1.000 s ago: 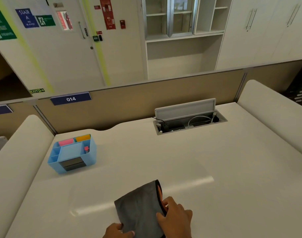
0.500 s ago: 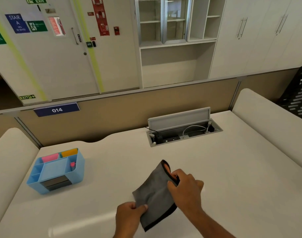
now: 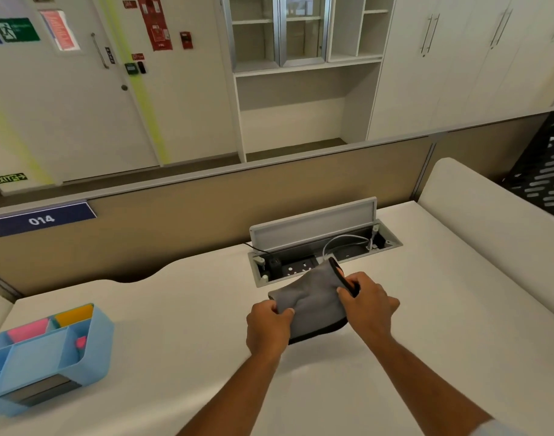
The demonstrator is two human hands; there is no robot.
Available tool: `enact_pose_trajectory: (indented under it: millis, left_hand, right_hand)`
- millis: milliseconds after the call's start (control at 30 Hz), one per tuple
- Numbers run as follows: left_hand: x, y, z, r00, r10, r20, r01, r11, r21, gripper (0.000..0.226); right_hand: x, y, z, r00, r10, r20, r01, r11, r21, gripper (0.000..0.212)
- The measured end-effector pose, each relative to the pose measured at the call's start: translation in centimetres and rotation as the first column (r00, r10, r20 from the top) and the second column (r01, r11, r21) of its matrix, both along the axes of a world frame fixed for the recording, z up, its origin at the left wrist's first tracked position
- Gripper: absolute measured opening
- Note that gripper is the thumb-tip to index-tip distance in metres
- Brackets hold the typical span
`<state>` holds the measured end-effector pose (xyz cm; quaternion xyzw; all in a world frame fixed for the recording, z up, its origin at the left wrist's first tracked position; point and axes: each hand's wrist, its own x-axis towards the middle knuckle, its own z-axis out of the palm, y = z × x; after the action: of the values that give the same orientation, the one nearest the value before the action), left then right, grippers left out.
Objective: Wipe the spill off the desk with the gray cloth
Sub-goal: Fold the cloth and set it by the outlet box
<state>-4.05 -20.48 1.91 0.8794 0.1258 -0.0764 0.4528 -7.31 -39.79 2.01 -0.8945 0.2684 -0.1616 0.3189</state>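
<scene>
Both hands hold the gray cloth [image 3: 313, 298] over the white desk [image 3: 187, 309], near its middle and just in front of the open cable box [image 3: 324, 247] set into the desktop. The left hand [image 3: 268, 325] is closed around the cloth's near-left edge, fingers curled over the fabric. The right hand [image 3: 368, 305] pinches the cloth's right edge, where a dark trim with a touch of orange shows between thumb and fingers. The cloth is folded, and its far corner rises in front of the box's near rim; whether its underside touches the desk cannot be told. A dark band runs along the cloth's lower edge. The box's lid [image 3: 313, 223] stands tilted up behind it, with a white cable [image 3: 345, 240] looped inside. At the desk's left, well apart from the hands, sits a blue organizer [image 3: 49, 357] with pink and yellow items in its rear compartments. A beige partition [image 3: 175, 221] runs along the back of the desk and carries a blue plate [image 3: 41, 218] reading 014. No spill can be made out on the desk's surface.
</scene>
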Motion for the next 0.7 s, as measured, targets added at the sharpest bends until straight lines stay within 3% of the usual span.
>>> enact_pose_trajectory:
  millis: [200, 433, 600, 700]
  left_hand:
    - [2.4, -3.3, -1.6, 0.996, -0.016, 0.084, 0.009, 0.996, 0.093, 0.024]
    - [1.3, -4.3, -4.3, 0.992, 0.001, -0.123, 0.001, 1.000, 0.012, 0.028]
    - [0.7, -3.7, -5.2, 0.975, 0.024, -0.222, -0.057, 0.988, -0.142, 0.024]
    - [0.5, -3.2, -5.3, 0.972, 0.038, -0.231, -0.075, 0.986, -0.152, 0.024]
  right_hand:
    - [2.8, -2.9, -2.3, 0.999, -0.040, 0.018, 0.039, 0.999, 0.033, 0.013]
    - [1.2, -4.7, -5.8, 0.964, -0.125, -0.237, 0.151, 0.984, 0.093, 0.026]
    - [0.2, -5.6, -6.8, 0.913, -0.149, -0.379, 0.174, 0.984, 0.033, 0.044]
    - [0.0, -5.7, -6.7, 0.892, -0.179, -0.415, 0.181, 0.983, -0.035, 0.049]
